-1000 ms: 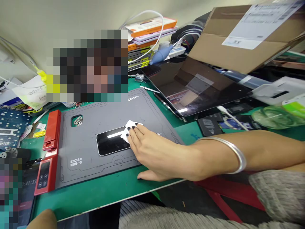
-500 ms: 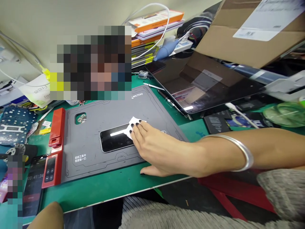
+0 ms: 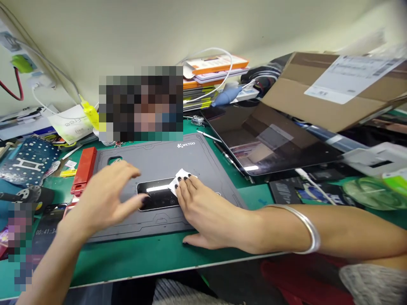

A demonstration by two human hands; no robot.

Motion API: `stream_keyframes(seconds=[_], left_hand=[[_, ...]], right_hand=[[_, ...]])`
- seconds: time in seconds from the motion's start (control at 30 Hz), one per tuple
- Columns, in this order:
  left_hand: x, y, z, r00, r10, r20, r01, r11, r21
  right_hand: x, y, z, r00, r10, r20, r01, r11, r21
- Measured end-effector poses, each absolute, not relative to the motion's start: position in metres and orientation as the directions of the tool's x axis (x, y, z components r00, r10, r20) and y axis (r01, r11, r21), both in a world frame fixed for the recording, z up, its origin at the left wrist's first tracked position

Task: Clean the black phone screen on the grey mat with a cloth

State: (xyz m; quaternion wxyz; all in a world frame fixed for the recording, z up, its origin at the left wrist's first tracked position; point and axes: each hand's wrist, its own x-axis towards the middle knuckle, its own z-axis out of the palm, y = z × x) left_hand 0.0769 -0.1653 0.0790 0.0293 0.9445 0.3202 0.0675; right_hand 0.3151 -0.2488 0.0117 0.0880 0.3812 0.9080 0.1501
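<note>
A black-fronted phone [image 3: 160, 200] lies face up on the grey work mat [image 3: 155, 159], a bright streak reflected across its glass. My right hand [image 3: 206, 203] lies over the phone's right end, its fingers together, pressing a small white wipe [image 3: 181, 173] against the glass; the thumb sticks out toward the table edge. At the phone's left end is my left hand [image 3: 110, 195], with thumb and fingers apart and nothing between them. Its thumb tip is close to the glass; I cannot tell whether it touches. The phone's right end is hidden under my right hand.
A red bar [image 3: 84, 167] runs along the mat's left side. Left of it lies a dark phone [image 3: 47, 233] showing a timer. A large dark glossy screen [image 3: 251, 140] and a cardboard box [image 3: 295, 84] stand back right. A pen-like tool [image 3: 229, 156] lies beside the mat.
My left hand has come up from the lower left to the phone's left end. My right hand stays on the wipe over the phone. The view has tilted upward.
</note>
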Motion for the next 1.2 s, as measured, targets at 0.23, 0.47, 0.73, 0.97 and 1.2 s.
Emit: stream_keyframes(seconds=[0.23,0.47,0.73,0.97,1.2], left_hand=[[0.071,-0.165,0.035,0.755,0.651,-0.076,0.655,-0.744,0.131],[0.067,-0.158,0.028,0.779,0.627,-0.026,0.623,-0.768,0.147],[0.07,-0.158,0.026,0.78,0.626,-0.02,0.622,-0.771,0.133],[0.068,-0.159,0.022,0.777,0.63,-0.021,0.628,-0.771,0.111],[0.07,-0.159,0.019,0.791,0.612,0.002,0.608,-0.787,0.103]], right_hand=[[0.314,-0.245,0.006,-0.767,0.642,-0.012,0.613,0.738,0.282],[0.311,-0.225,0.012,-0.881,0.472,0.021,0.469,0.88,-0.078],[0.296,-0.21,0.01,-0.869,0.49,0.061,0.468,0.857,-0.218],[0.296,-0.209,0.007,-0.868,0.492,0.061,0.463,0.848,-0.259],[0.294,-0.21,0.005,-0.883,0.466,0.063,0.439,0.865,-0.242]])
